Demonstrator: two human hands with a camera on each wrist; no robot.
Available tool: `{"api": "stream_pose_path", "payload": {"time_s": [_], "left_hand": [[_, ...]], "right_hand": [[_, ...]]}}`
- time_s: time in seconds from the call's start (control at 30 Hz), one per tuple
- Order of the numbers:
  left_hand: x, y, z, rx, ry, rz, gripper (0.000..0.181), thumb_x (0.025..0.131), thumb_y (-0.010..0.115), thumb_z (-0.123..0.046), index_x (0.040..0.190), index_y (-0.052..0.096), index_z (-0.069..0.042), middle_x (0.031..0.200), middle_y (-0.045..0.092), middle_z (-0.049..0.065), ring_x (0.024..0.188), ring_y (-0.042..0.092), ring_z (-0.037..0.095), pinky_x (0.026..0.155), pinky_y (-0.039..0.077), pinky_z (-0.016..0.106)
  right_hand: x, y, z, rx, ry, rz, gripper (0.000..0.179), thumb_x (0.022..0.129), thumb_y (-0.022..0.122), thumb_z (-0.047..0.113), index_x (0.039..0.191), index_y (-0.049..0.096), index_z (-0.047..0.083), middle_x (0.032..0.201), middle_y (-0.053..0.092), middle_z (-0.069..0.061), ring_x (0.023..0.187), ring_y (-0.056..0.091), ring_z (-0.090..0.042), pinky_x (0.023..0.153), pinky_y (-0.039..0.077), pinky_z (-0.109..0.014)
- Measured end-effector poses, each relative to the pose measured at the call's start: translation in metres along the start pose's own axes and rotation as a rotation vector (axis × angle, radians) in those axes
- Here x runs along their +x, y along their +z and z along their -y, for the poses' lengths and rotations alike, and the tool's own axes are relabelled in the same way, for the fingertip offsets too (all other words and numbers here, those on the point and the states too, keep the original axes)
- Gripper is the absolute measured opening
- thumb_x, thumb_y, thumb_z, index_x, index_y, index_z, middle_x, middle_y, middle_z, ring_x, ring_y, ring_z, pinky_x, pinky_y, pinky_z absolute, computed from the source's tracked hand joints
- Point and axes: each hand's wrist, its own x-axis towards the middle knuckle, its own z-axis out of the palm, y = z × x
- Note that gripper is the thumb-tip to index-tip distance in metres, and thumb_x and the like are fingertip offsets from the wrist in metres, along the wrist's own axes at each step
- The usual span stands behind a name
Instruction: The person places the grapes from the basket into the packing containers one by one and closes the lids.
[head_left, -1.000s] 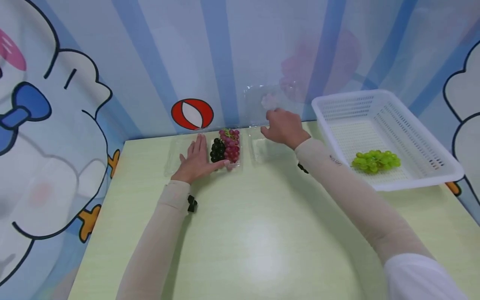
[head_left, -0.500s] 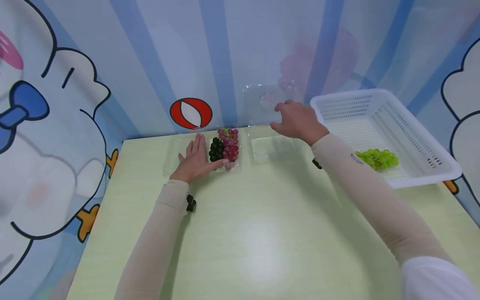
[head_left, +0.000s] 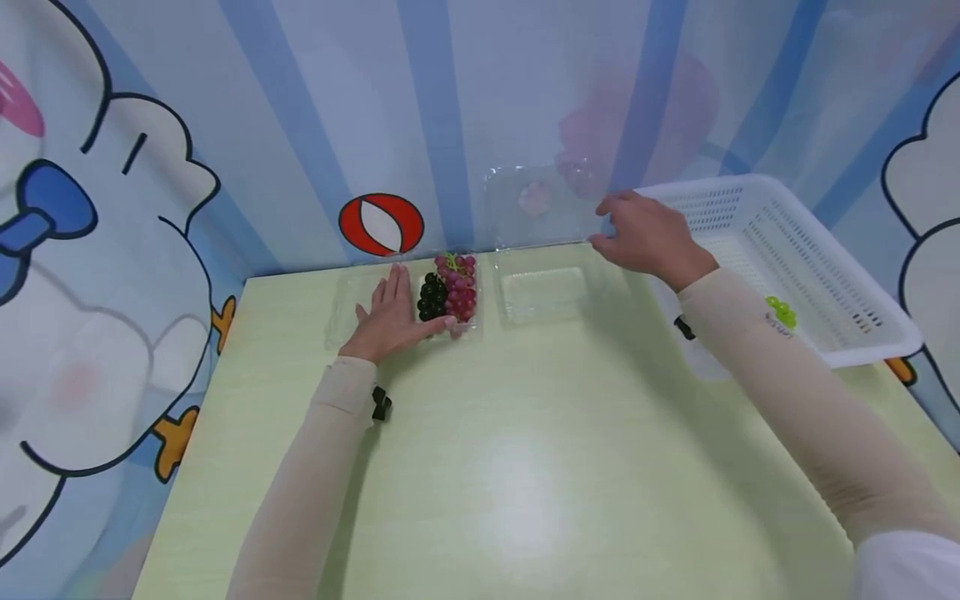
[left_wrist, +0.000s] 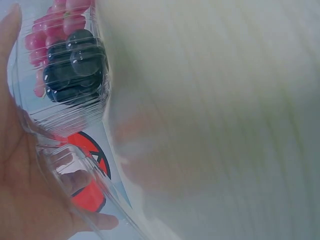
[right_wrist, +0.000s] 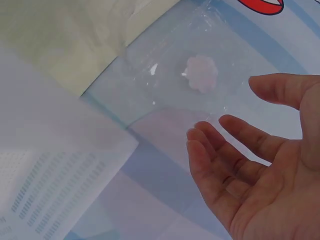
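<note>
I see right hand (head_left: 648,237) at basket's (head_left: 813,250) far-left corner, fingers loosely parted, empty | green grapes (head_left: 782,312) inside basket, rightward, axis hidden by sleeve (head_left: 795,375) | left hand (head_left: 392,323) farther, straight-fingered against clear box (left_wrist: 75,117)

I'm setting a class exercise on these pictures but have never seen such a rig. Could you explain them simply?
There's no machine here: these are a person's two bare hands. The wide picture comes from a camera worn on the head, looking forward and down; the two close-ups come from cameras on the wrists.

On the table are a clear box with dark grapes and red grapes, an open second box, and a white basket. Green grapes in the basket are partly hidden by a sleeve.

The left hand touches the filled box's plastic; the right hand holds nothing.
</note>
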Motion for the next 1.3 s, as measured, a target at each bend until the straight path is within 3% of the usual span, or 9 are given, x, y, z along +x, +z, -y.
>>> {"api": "stream_pose_path", "payload": {"time_s": [0.27,0.5,0.73,0.87,1.03,1.3], "left_hand": [[-0.001,0.0,-0.002,-0.01,-0.006,0.004,0.132,0.076,0.045,-0.093,0.162,-0.014,-0.013,0.17,-0.018,0.005,0.157,-0.006,0.038,0.111,0.0,0.081],[-0.001,0.0,-0.004,-0.013,-0.002,0.0,0.131,0.077,0.046,-0.093,0.163,-0.01,-0.011,0.17,-0.017,0.006,0.157,-0.006,0.039,0.11,0.001,0.081],[-0.001,0.002,-0.006,-0.015,0.001,-0.004,0.131,0.077,0.045,-0.093,0.163,-0.012,-0.012,0.17,-0.018,0.006,0.157,-0.006,0.039,0.11,0.0,0.082],[0.0,0.004,-0.007,-0.007,0.002,-0.003,0.131,0.077,0.044,-0.093,0.162,-0.012,-0.012,0.17,-0.017,0.006,0.157,-0.006,0.039,0.11,0.001,0.082],[0.0,0.005,-0.007,0.001,0.001,-0.005,0.131,0.077,0.043,-0.094,0.162,-0.014,-0.013,0.17,-0.017,0.006,0.156,-0.006,0.039,0.11,0.001,0.082],[-0.001,0.004,-0.008,-0.009,-0.002,-0.011,0.13,0.077,0.046,-0.092,0.163,-0.012,-0.013,0.17,-0.016,0.005,0.157,-0.005,0.038,0.111,0.002,0.081]], "right_hand": [[-0.022,-0.01,-0.034,-0.007,0.017,0.012,0.047,0.102,0.046,0.027,0.14,0.056,0.001,0.131,0.058,-0.024,0.111,0.06,-0.037,0.081,0.053,-0.057],[-0.043,-0.021,-0.075,-0.034,-0.001,0.155,0.046,0.103,0.053,0.027,0.136,0.057,-0.005,0.129,0.06,-0.029,0.114,0.06,-0.042,0.089,0.05,-0.061],[-0.062,-0.016,-0.125,-0.072,-0.043,0.279,0.047,0.1,0.063,0.022,0.134,0.057,-0.009,0.13,0.059,-0.032,0.118,0.057,-0.048,0.094,0.047,-0.063],[-0.073,-0.013,-0.149,-0.073,-0.034,0.32,0.053,0.098,0.067,0.028,0.134,0.056,-0.01,0.135,0.053,-0.035,0.123,0.051,-0.052,0.095,0.045,-0.065],[-0.081,-0.01,-0.164,-0.059,0.009,0.356,0.066,0.094,0.071,0.041,0.135,0.056,-0.009,0.138,0.05,-0.037,0.125,0.048,-0.054,0.096,0.044,-0.067],[-0.088,-0.009,-0.172,-0.046,0.054,0.441,0.078,0.091,0.073,0.049,0.14,0.051,-0.008,0.137,0.05,-0.038,0.125,0.047,-0.057,0.094,0.044,-0.068]]}}
